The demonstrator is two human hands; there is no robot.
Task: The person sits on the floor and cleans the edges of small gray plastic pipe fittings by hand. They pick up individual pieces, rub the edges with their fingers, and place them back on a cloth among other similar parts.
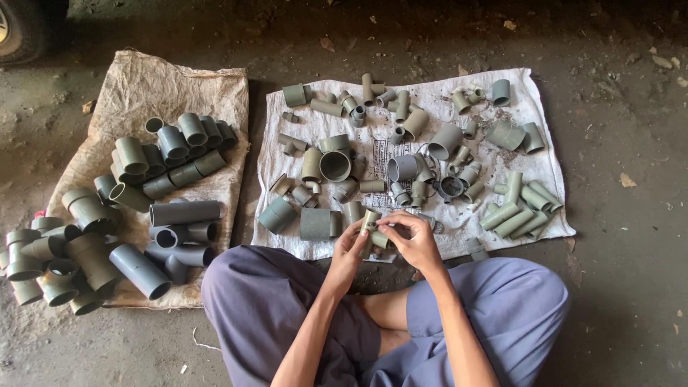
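I sit cross-legged on the ground. My left hand (349,251) and my right hand (410,236) meet in front of my knees, both closed around a small olive-grey pipe fitting (372,228). The fitting looks like a short tube with a side branch. My right fingers pinch its upper end and my left fingers hold it from the side. Just beyond my hands lies a white sack cloth (437,93) covered with several small grey and olive pipe fittings, elbows and tees.
A tan sack (136,82) at the left carries several larger grey pipe couplings and tees (175,147). A row of olive tubes (517,211) lies at the white cloth's right edge. A vehicle tyre (25,25) shows at top left. Dirt ground with dry leaves surrounds everything.
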